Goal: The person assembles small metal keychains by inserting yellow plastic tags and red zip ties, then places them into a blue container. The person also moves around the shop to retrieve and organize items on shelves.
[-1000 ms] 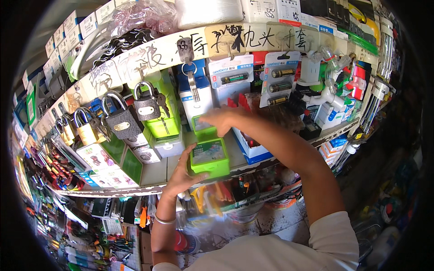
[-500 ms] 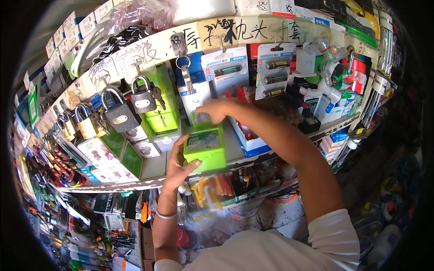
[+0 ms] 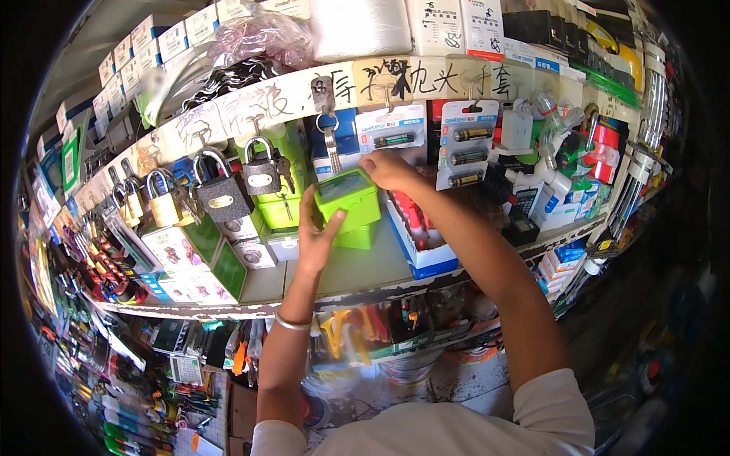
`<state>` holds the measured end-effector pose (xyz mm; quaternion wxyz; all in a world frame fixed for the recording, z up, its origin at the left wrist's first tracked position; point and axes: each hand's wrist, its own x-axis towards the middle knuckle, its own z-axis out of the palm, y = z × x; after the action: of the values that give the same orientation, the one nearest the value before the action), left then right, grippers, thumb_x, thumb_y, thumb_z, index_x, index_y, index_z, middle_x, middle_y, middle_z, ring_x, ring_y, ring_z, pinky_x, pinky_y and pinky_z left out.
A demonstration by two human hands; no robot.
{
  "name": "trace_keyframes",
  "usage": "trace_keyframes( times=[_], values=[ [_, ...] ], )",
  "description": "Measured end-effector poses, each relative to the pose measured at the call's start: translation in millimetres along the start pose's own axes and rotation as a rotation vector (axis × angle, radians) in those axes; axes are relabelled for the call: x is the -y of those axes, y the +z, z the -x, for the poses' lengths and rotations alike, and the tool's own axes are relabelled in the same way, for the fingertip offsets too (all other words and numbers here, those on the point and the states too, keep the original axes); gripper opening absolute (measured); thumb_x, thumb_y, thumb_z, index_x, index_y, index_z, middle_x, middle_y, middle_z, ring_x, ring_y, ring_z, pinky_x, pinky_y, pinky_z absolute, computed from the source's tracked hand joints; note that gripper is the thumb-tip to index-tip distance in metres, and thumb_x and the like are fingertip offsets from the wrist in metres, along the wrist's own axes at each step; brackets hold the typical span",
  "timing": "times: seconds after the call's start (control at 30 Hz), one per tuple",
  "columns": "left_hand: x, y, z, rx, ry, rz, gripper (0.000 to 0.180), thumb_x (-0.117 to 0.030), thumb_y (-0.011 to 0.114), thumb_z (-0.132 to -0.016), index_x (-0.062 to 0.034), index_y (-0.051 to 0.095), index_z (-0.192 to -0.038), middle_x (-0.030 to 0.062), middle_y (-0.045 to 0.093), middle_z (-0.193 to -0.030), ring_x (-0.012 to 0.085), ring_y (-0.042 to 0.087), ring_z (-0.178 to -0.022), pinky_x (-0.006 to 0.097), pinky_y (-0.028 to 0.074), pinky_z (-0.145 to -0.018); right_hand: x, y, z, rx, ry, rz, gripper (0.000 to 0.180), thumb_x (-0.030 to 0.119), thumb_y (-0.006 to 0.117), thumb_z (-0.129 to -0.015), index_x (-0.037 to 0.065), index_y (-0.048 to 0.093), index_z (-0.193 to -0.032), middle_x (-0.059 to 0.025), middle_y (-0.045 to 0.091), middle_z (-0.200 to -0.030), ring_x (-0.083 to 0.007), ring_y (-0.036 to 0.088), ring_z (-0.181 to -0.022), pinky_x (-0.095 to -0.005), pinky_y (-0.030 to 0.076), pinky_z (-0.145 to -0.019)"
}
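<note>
A bright green plastic box (image 3: 351, 210) with a dark label under its lid is held by both hands above the shelf. My left hand (image 3: 315, 234) clasps its left side, the thumb along the front. My right hand (image 3: 388, 169) grips at its far right corner, with most of the fingertips hidden behind it. Directly beneath is a second green box (image 3: 356, 239), mostly covered by the first; whether the two touch, I cannot tell.
To the left hang padlocks (image 3: 217, 188) in front of more green boxes (image 3: 283, 210). A blue-and-white carton (image 3: 430, 258) with red-handled items stands on the right. Carded batteries (image 3: 468, 144) and keys (image 3: 331, 152) hang behind. The shelf's front edge (image 3: 266, 310) is chipped.
The held green box has moved back and up from the shelf's front, over the second green box. My right hand has shifted from behind it onto its far corner. The view has moved slightly.
</note>
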<state>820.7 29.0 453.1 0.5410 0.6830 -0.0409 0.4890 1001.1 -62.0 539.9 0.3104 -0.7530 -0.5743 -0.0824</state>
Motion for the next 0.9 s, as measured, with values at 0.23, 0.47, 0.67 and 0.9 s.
trace_keyframes(
  times=[0.23, 0.47, 0.67, 0.9],
  values=[
    [59.6, -15.3, -4.4, -0.011, -0.15, -0.135, 0.055, -0.012, 0.051, -0.096, 0.0078, 0.025, -0.14, 0.0174, 0.044, -0.134, 0.0211, 0.043, -0.121, 0.03, 0.034, -0.102, 23.8, 18.0, 26.3, 0.071, -0.001, 0.296, 0.078, 0.062, 0.058, -0.079, 0.0, 0.048, -0.125, -0.0272, 0.054, -0.122, -0.04, 0.051, -0.115, -0.0448, 0.041, -0.096],
    [82.7, -24.8, 22.8, 0.033, 0.003, -0.454, 0.062, -0.012, 0.045, -0.095, 0.0022, 0.013, -0.146, 0.0221, 0.027, -0.146, 0.0281, 0.031, -0.133, 0.036, 0.027, -0.109, 32.1, 15.4, 45.2, -0.023, -0.135, 0.259, 0.079, 0.04, 0.077, -0.069, 0.002, 0.044, -0.131, -0.0271, 0.046, -0.13, -0.0403, 0.046, -0.119, -0.0438, 0.039, -0.099],
    [31.9, 25.1, 36.8, 0.098, -0.215, -0.369, 0.078, -0.006, 0.053, -0.082, 0.0055, 0.009, -0.144, 0.037, 0.033, -0.135, 0.0428, 0.045, -0.12, 0.043, 0.037, -0.1, 20.0, 44.0, 120.0, -0.592, -0.165, -0.222, 0.055, 0.025, 0.058, -0.092, 0.001, 0.038, -0.137, -0.0179, 0.043, -0.137, -0.0275, 0.043, -0.124, -0.0388, 0.034, -0.104],
    [105.2, 22.2, 32.2, -0.046, -0.085, -0.391, 0.075, -0.008, 0.054, -0.079, 0.0088, 0.016, -0.141, 0.0349, 0.042, -0.126, 0.042, 0.048, -0.116, 0.043, 0.04, -0.097, -4.2, 117.1, 120.0, -0.551, -0.13, -0.424, 0.058, 0.024, 0.059, -0.09, -0.004, 0.037, -0.135, -0.0263, 0.042, -0.133, -0.0345, 0.046, -0.119, -0.0439, 0.038, -0.1]
  ],
)
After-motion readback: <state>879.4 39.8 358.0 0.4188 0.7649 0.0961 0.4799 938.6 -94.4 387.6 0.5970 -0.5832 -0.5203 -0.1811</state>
